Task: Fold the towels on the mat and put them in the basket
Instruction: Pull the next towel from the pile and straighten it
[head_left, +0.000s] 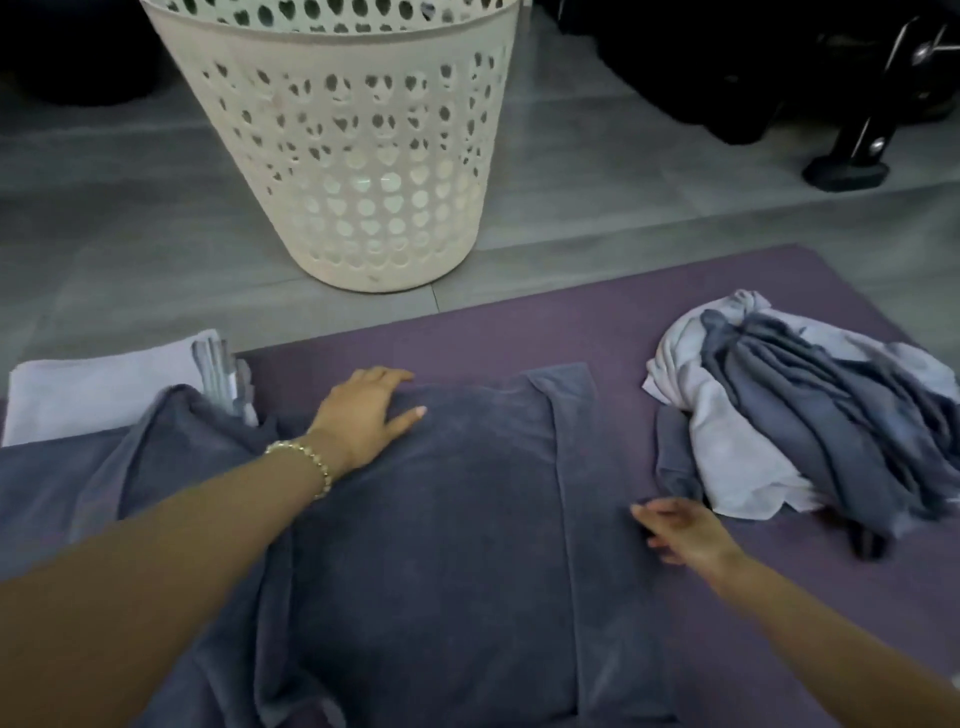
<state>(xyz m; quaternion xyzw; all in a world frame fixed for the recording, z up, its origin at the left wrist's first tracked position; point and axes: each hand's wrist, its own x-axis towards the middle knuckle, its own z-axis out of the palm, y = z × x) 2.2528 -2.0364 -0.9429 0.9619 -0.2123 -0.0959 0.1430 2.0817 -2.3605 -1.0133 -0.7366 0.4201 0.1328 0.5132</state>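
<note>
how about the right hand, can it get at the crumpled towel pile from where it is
Probably yes. The right hand is open at the right edge of the spread dark blue towel, and the crumpled towel pile lies close beside it on the purple mat, with nothing standing between them.

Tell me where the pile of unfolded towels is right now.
In the head view, the unfolded towel pile lies on the right side of the purple mat, just beyond the right hand and right of the spread dark blue towel.

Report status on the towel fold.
Left grip flat on dark grey towel, right grip open at its edge. Towel part-folded on mat. Basket ahead, nothing blocking.
</note>
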